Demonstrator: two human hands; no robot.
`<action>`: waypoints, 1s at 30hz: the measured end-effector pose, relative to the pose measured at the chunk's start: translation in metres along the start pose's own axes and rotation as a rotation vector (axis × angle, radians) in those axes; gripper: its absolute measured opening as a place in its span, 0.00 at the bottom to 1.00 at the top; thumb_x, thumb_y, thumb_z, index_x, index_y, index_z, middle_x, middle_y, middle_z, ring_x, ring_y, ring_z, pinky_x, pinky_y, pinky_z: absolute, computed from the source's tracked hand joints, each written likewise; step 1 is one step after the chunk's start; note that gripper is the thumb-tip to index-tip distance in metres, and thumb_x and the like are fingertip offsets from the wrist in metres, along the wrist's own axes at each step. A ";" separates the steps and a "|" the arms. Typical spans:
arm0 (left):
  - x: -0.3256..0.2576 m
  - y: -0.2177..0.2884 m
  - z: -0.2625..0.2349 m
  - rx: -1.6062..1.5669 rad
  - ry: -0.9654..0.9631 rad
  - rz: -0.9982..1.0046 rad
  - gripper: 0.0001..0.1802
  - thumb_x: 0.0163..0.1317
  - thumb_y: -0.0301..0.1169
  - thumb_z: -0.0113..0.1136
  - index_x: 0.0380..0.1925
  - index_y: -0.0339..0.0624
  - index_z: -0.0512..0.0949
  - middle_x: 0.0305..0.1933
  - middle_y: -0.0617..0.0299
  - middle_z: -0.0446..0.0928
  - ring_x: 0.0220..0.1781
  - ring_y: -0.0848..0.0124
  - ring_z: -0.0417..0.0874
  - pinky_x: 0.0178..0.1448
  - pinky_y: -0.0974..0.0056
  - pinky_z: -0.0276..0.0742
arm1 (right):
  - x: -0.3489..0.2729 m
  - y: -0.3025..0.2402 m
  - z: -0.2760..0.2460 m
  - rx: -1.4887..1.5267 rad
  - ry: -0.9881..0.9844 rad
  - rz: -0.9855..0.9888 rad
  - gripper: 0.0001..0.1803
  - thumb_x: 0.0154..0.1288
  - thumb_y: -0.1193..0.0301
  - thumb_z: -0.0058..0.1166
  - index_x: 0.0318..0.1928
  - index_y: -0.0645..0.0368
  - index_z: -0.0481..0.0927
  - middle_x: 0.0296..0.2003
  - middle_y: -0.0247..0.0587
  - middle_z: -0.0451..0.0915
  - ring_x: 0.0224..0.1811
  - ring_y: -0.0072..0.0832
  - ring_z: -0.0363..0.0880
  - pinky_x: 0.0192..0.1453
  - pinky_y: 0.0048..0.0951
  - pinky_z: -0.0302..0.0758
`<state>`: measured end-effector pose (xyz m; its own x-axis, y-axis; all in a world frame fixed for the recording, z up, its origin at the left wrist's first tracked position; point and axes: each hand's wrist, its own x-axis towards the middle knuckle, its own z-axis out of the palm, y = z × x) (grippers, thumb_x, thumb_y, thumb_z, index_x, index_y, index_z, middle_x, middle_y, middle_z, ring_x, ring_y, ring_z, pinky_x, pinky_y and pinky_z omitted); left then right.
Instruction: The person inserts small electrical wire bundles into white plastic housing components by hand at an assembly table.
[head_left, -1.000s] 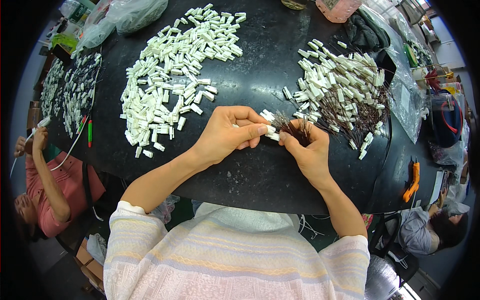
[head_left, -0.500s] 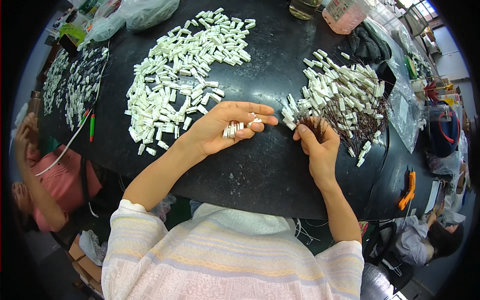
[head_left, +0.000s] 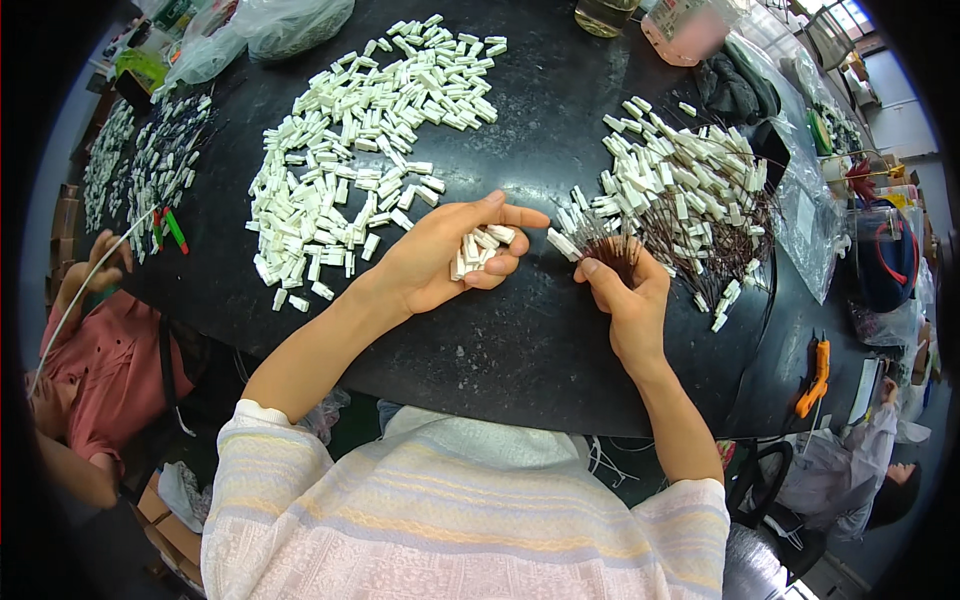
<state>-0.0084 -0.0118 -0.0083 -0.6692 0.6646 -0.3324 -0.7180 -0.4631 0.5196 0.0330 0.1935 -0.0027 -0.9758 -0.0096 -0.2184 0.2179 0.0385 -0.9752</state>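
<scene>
Head view, left to right. Far left: co-worker's raised hand [head_left: 98, 268] at table [head_left: 520, 350] edge. Loose heap of white plastic connectors [head_left: 360, 150] spread over black surface, upper left of centre. Left hand [head_left: 445, 260] palm up, just right of that heap, fingers half curled, cupping a small batch of white connectors [head_left: 480, 250] in the palm. Right hand [head_left: 620, 290] just beside, apart from left, fingers clenched around a bundle of dark wires [head_left: 610, 248] with white ends. Behind it: pile of wired connectors [head_left: 690, 190]. Far right: clear plastic bag [head_left: 800, 220], orange tool [head_left: 812, 378] near edge.
</scene>
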 end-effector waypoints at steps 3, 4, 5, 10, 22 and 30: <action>0.000 0.003 0.006 0.016 0.044 -0.002 0.20 0.64 0.32 0.41 0.49 0.24 0.65 0.29 0.58 0.71 0.24 0.80 0.66 0.21 0.80 0.62 | 0.000 0.001 -0.001 0.013 0.025 -0.018 0.03 0.55 0.76 0.51 0.29 0.64 0.74 0.25 0.32 0.76 0.28 0.15 0.71 0.34 0.17 0.66; 0.000 0.003 0.005 0.054 0.044 0.004 0.20 0.63 0.31 0.41 0.50 0.23 0.63 0.31 0.56 0.71 0.25 0.79 0.67 0.22 0.79 0.63 | 0.000 0.001 0.001 0.014 0.029 -0.017 0.03 0.55 0.76 0.51 0.29 0.64 0.74 0.25 0.32 0.76 0.28 0.15 0.71 0.34 0.17 0.66; 0.000 0.003 0.005 0.093 0.044 0.010 0.21 0.62 0.29 0.42 0.51 0.23 0.62 0.33 0.55 0.72 0.26 0.79 0.67 0.23 0.79 0.63 | 0.001 0.002 0.002 0.034 0.049 -0.040 0.03 0.53 0.77 0.51 0.28 0.64 0.74 0.21 0.29 0.72 0.21 0.12 0.62 0.26 0.16 0.57; -0.001 0.003 0.007 0.211 0.020 0.040 0.20 0.60 0.27 0.47 0.50 0.25 0.65 0.35 0.53 0.73 0.24 0.81 0.65 0.20 0.81 0.60 | 0.001 0.003 -0.003 0.044 0.027 0.014 0.04 0.53 0.77 0.53 0.30 0.64 0.74 0.25 0.29 0.75 0.28 0.14 0.68 0.34 0.17 0.64; -0.005 -0.001 0.007 0.352 0.044 0.151 0.15 0.58 0.22 0.51 0.45 0.29 0.72 0.30 0.58 0.75 0.19 0.84 0.61 0.18 0.82 0.53 | -0.003 0.001 0.002 0.013 0.010 -0.011 0.05 0.52 0.78 0.54 0.30 0.65 0.75 0.24 0.27 0.74 0.26 0.11 0.66 0.31 0.15 0.63; -0.004 -0.001 0.012 0.418 0.120 0.169 0.14 0.54 0.23 0.57 0.41 0.30 0.73 0.27 0.61 0.76 0.19 0.86 0.62 0.19 0.82 0.51 | -0.003 0.004 0.001 -0.056 -0.015 -0.106 0.05 0.50 0.78 0.55 0.29 0.65 0.74 0.22 0.26 0.73 0.24 0.10 0.65 0.28 0.15 0.63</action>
<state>-0.0023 -0.0071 0.0015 -0.8052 0.5165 -0.2915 -0.4748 -0.2670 0.8386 0.0366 0.1925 -0.0065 -0.9929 -0.0312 -0.1146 0.1113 0.0926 -0.9895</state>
